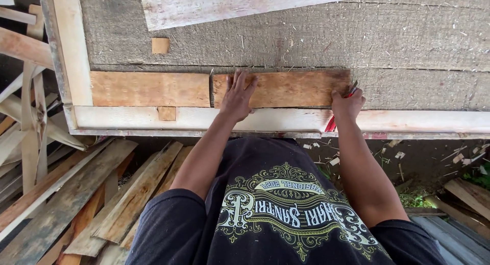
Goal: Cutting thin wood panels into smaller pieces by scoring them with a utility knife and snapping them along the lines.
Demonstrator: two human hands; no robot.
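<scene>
**Two hands on a short plank at the bench edge**

Left hand (239, 95) is flat, fingers spread, pressing on the near-left end of the short brown plank (291, 89). That plank lies across the grey workbench (408, 35), butted end to end against a second brown plank (149, 89) on its left, both just behind the pale front rail (418, 121).

Right hand (348, 104) is curled at the plank's right end, closed around a red-handled tool (332, 123). Only the red tail below the fist and a dark tip above it show, so what kind of tool it is I cannot tell.

A small wood block (160, 45) sits further back, and a whitish board (240, 6) runs off the top edge. Scrap boards (76, 193) are heaped below left, partly hidden by the dark shirt.
</scene>
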